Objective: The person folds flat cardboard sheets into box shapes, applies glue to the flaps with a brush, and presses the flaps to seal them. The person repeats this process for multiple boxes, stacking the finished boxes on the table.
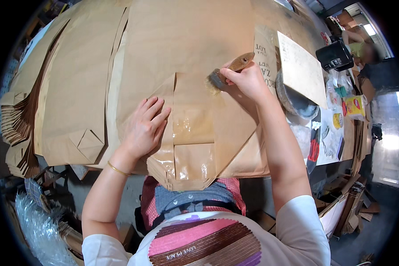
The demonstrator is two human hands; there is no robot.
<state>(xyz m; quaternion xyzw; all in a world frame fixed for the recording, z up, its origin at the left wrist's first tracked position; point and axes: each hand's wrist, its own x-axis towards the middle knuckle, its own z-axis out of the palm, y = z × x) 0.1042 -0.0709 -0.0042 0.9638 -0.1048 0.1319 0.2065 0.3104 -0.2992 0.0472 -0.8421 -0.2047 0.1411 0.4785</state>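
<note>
A brown kraft paper bag (195,48) lies flat in front of me, its folded end toward my body. Wet, shiny patches of glue (191,126) cover part of that folded end. My right hand (248,80) is closed round the wooden handle of a flat brush (216,80), whose pale bristles touch the paper above the wet patch. On the left side of the bag, my left hand (147,126) lies with its fingers spread on the paper, holding nothing. More bag ends show in layers under the near edge.
Stacked paper bags (71,88) lie at the left. At right stand a basin (297,99) with a pale board (300,66) across it, a black container (334,56), a yellow-labelled tub (354,106) and a red-handled tool (314,146). Clear plastic (40,230) sits low at left; another person (363,46) is far right.
</note>
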